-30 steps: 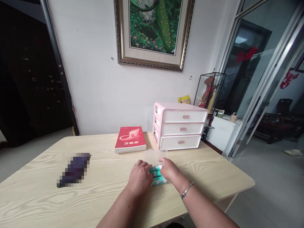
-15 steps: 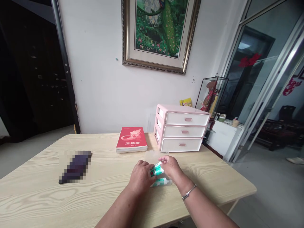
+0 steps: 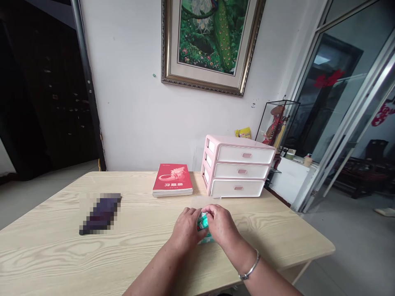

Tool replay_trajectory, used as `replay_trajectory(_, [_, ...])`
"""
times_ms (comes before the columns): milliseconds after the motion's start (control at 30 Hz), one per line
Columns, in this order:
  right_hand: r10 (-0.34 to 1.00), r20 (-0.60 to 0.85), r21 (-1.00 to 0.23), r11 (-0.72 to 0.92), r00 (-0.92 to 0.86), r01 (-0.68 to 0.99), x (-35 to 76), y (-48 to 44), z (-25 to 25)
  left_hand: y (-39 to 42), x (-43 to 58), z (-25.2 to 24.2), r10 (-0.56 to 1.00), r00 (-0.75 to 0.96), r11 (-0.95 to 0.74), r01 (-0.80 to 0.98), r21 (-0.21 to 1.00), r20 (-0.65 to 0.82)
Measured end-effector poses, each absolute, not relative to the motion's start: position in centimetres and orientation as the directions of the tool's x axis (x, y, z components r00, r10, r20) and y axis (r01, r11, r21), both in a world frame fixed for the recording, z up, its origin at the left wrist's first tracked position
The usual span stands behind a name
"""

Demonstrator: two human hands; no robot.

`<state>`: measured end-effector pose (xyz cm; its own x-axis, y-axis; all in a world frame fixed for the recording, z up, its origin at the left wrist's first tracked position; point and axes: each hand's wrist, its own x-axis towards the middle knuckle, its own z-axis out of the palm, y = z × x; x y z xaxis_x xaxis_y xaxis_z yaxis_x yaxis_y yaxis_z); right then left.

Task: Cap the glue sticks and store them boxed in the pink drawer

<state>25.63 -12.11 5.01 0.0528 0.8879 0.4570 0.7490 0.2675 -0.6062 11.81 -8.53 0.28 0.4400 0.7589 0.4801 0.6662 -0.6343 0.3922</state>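
Note:
Green and white tubes (image 3: 203, 223) lie between my two hands, over a clear plastic box (image 3: 200, 201) on the wooden table. My left hand (image 3: 187, 229) is closed on the left ends of the tubes. From the right, my right hand (image 3: 221, 224) has its fingers bent round the other ends and hides them. Another green and white tube (image 3: 207, 238) shows low in the box, below the held ones. Much of the box is covered by my hands.
A red book (image 3: 173, 179) lies at the back of the wooden table (image 3: 135, 246). Right of it stands a pink and white drawer unit (image 3: 240, 166). A dark, pixelated object (image 3: 100, 213) lies on the left.
My right hand has moved further over the tubes and covers more of them and of the box. The camera view has shifted slightly.

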Motion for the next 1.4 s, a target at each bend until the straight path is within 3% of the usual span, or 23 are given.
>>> replay_trajectory(167, [0.885, 0.459, -0.659, 0.282, 0.075, 0.697, 25.4, -13.0, 6.0, -8.5, 11.8, 0.4, 0.725, 0.402, -0.674, 0.581, 0.457, 0.559])
replay_trajectory(300, [0.859, 0.49, -0.76, 0.339, 0.146, 0.554, 25.6, -13.7, 6.0, -9.1, 11.4, 0.9, 0.759, 0.343, -0.646, 0.503, 0.574, 0.554])
replay_trajectory(400, [0.793, 0.543, -0.792, 0.375, 0.276, 0.482, 26.5, -14.1, 4.9, -9.3, 10.3, 1.4, 0.793, 0.245, -0.599, 0.473, 0.645, 0.557])
replay_trajectory(533, [0.791, 0.474, -0.848, 0.292, 0.387, 0.442, 29.0, -13.9, 1.6, -8.1, 7.7, 2.0, 0.869, 0.052, -0.436, 0.553, 0.71, 0.493])
replay_trajectory(600, [0.822, 0.437, -0.855, 0.253, 0.366, 0.452, 30.1, -13.6, -0.2, -6.8, 6.4, 2.0, 0.916, 0.028, -0.309, 0.688, 0.657, 0.401])
replay_trajectory(667, [0.848, 0.416, -0.85, 0.235, 0.328, 0.472, 30.8, -13.4, -1.4, -5.4, 5.3, 1.7, 0.954, 0.05, -0.208, 0.823, 0.528, 0.297])
replay_trajectory(767, [0.867, 0.412, -0.835, 0.237, 0.28, 0.496, 30.8, -13.3, -2.0, -3.5, 4.6, 1.0, 0.971, 0.12, -0.194, 0.899, 0.393, 0.205])
replay_trajectory(900, [0.888, 0.407, -0.819, 0.253, 0.212, 0.514, 30.3, -13.4, -1.6, -1.5, 4.8, 0.4, 0.971, 0.177, -0.223, 0.908, 0.355, 0.158])
replay_trajectory(1133, [0.909, 0.399, -0.727, 0.236, 0.118, 0.645, 30.2, -14.1, -0.9, 1.2, 4.7, 0.5, 0.956, 0.271, -0.293, 0.882, 0.368, 0.109])
replay_trajectory(1400, [0.917, 0.318, -0.416, 0.364, -0.242, 0.833, 29.7, -16.0, 2.5, -0.7, 3.6, -1.0, 0.939, 0.241, -0.329, 0.839, 0.433, 0.246])
